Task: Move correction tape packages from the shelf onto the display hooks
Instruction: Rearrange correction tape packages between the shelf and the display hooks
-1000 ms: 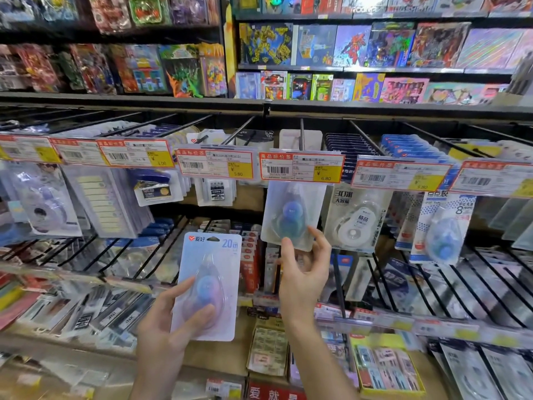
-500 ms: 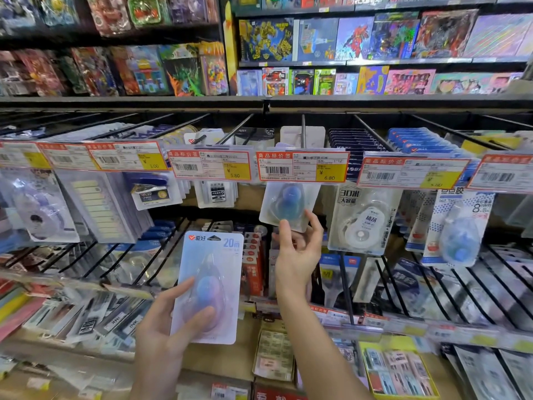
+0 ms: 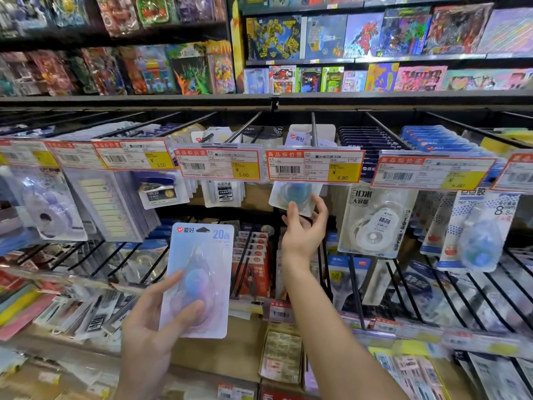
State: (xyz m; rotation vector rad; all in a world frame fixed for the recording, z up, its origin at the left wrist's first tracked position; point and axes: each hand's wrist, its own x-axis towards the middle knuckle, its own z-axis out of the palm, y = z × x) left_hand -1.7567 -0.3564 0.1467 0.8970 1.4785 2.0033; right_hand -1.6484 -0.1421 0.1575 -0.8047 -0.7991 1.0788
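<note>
- The left hand (image 3: 150, 327) grips a correction tape package (image 3: 199, 281) upright, thumb across its front, below the hooks.
- The right hand (image 3: 302, 229), fingers loosely spread, touches the bottom of a second package (image 3: 294, 194) hanging on a hook (image 3: 313, 131) behind the 6.80 price tag (image 3: 314, 168).

held package (image 3: 199, 280): pale card marked 20m, clear teardrop blister with blue-pink tape, kept upright, gripped at lower part by left hand (image 3: 150, 330) | hung package (image 3: 294, 196): same type, blue tape, suspended on display hook (image 3: 313, 131) behind 6.80 price tag, lower edge touched by right hand (image 3: 304, 229)
</note>
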